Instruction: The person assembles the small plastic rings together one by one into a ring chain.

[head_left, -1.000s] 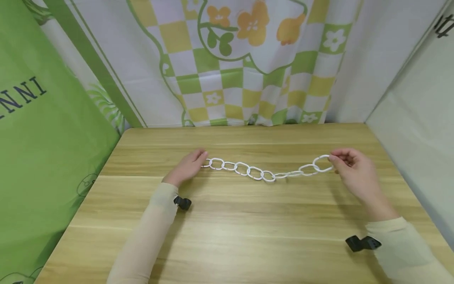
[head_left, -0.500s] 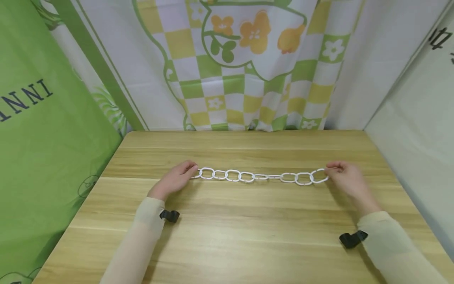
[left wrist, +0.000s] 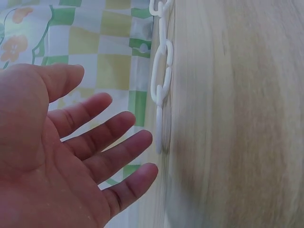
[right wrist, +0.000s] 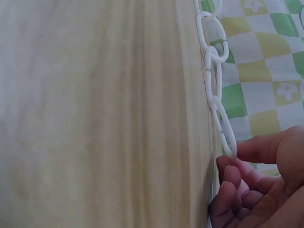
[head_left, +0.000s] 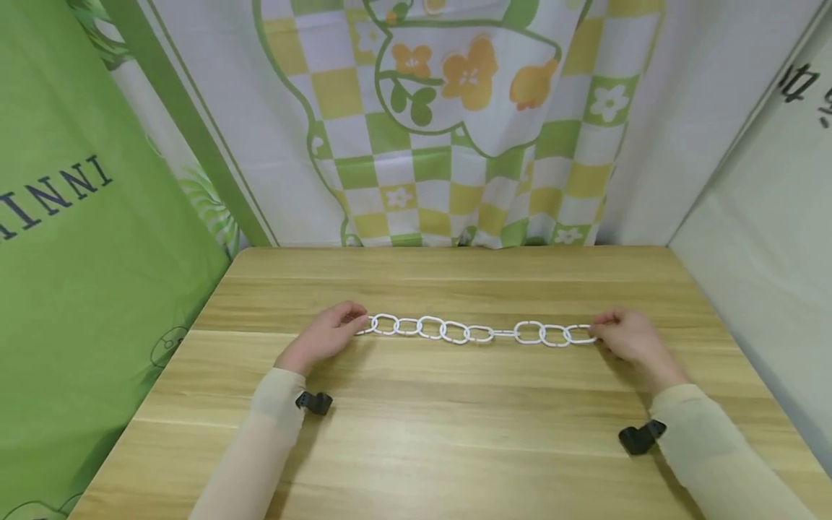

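A white chain of oval links point(head_left: 504, 333) stretches almost straight across the wooden table point(head_left: 442, 419). Its links have small gaps in their sides. My left hand point(head_left: 321, 338) is beside the left end; in the left wrist view this hand point(left wrist: 66, 161) has spread fingers, with the end link point(left wrist: 159, 123) just past the fingertips. At the other end, my right hand point(head_left: 630, 338) pinches the last link. The right wrist view shows the thumb and index fingertip of this hand point(right wrist: 270, 178) at the tip of that link point(right wrist: 231, 130).
A checked curtain with flowers point(head_left: 416, 166) hangs right behind the table's back edge. Green cloth point(head_left: 117, 303) covers the left side, and a pale sheet with dark lettering point(head_left: 773, 231) stands at the right. Black wrist devices point(head_left: 316, 402) sit on both sleeves.
The chain has gone from a sagging curve with a lifted right end to a nearly straight line lying lower. My right hand has come down and slightly left. The head view has tilted up.
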A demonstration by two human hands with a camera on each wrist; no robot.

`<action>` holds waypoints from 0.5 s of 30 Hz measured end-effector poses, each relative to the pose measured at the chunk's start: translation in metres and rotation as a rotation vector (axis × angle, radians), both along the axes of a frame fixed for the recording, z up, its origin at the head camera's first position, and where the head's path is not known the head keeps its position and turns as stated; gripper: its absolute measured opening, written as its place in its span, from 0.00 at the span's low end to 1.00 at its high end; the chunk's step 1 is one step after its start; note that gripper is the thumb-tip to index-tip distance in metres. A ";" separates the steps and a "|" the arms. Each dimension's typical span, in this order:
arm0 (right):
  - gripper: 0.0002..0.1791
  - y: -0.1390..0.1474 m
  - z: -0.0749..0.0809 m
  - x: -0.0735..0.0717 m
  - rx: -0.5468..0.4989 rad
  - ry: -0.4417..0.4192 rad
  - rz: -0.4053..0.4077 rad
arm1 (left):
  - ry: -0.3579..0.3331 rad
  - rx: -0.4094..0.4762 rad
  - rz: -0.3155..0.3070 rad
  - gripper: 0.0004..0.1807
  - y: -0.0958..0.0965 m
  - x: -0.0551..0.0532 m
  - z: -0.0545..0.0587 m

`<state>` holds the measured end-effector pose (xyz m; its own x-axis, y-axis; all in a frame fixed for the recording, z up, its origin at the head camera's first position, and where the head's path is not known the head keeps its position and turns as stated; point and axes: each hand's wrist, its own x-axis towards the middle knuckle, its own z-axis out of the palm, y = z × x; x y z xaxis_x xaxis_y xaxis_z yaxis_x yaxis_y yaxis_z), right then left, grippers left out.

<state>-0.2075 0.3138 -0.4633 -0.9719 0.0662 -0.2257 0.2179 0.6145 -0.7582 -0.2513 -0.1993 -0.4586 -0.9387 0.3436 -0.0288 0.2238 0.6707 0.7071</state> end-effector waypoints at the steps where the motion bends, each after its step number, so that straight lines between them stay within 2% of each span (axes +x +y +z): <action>1: 0.18 0.001 0.000 0.000 0.005 0.000 0.001 | 0.007 0.005 -0.001 0.20 0.001 -0.001 -0.001; 7: 0.19 0.005 -0.002 0.000 0.069 0.026 0.026 | 0.039 0.031 0.003 0.18 0.006 -0.006 -0.004; 10: 0.21 0.000 0.004 0.002 0.192 0.108 0.090 | 0.068 0.019 -0.008 0.18 0.012 -0.005 -0.003; 15: 0.29 -0.029 0.027 0.005 0.333 0.286 0.181 | 0.148 -0.045 -0.034 0.21 0.027 -0.004 -0.002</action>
